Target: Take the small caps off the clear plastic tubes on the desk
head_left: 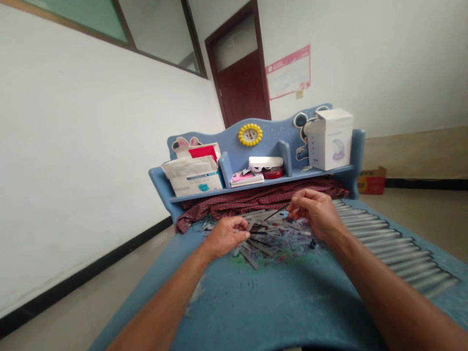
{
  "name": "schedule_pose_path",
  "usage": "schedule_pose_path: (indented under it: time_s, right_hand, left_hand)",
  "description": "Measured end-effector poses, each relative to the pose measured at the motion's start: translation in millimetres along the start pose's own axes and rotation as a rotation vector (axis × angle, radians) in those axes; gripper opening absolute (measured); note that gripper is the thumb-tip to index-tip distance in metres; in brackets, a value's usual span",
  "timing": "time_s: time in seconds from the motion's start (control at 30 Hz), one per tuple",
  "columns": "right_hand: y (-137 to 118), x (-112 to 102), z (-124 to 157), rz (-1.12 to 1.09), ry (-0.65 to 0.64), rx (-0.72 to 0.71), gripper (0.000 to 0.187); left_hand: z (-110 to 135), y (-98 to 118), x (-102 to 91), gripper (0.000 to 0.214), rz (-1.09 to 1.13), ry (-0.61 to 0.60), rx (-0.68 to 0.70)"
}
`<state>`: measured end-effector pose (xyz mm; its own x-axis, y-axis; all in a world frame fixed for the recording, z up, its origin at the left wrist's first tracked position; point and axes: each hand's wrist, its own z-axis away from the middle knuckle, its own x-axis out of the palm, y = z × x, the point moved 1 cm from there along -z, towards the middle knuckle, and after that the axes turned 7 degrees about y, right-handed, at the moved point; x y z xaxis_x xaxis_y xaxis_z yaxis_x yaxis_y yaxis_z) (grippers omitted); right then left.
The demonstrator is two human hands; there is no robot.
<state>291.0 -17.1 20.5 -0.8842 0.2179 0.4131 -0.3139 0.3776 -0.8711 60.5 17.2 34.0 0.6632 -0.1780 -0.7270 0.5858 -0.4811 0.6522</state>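
Note:
My right hand (316, 210) is raised over the back of a heap, its fingers closed on a thin dark stick (277, 211) that slants down to the left. At the heap's left side my left hand (227, 236) is closed, thumb and forefinger together. A grey strip and a short black stick (259, 233) lie right at its fingertips; which of them it grips, if any, I cannot make out. The heap (281, 236) mixes flat grey strips, black sticks and clear, crumpled-looking bits on the blue table (263, 302).
Silvery tubes (387, 243) lie in a row at the right. Behind the heap is a bunched checked cloth (263, 197), under a blue shelf (226, 170) bearing a mask box (197, 183), booklets (246, 180) and a white box (331, 139). A red carton (373, 181) stands on the floor.

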Motion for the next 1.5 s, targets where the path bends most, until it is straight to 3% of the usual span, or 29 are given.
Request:
schedule_pose_path:
  time_s: [0.1,0.3,0.77,1.1,1.33,1.5]
  right_hand:
    - [3,0,1,-0.048,-0.016,0.019,0.012]
    - [3,1,2,-0.103,-0.017,0.037,0.013]
    - [14,-3,2,-0.044,-0.103,0.124,0.015]
    - [24,-2,4,0.008,-0.145,0.285,0.014]
    - [35,23,27,0.131,-0.417,0.330,0.026]
    - [37,32,37,0.316,-0.474,0.250,0.037]
  left_hand:
    - [7,-1,-4.2,0.016,0.173,-0.013,-0.078]
    - [12,-3,-5.1,0.017,0.316,-0.082,-0.132]
    - [19,-6,-0.3,0.016,0.503,-0.221,-0.194]
    - [23,-5,6.4,0.016,0.544,-0.288,-0.228]
    - [24,-3,9.3,0.017,0.592,-0.277,-0.228]
    - [24,-7,-6.8,0.019,0.744,-0.099,-0.155]
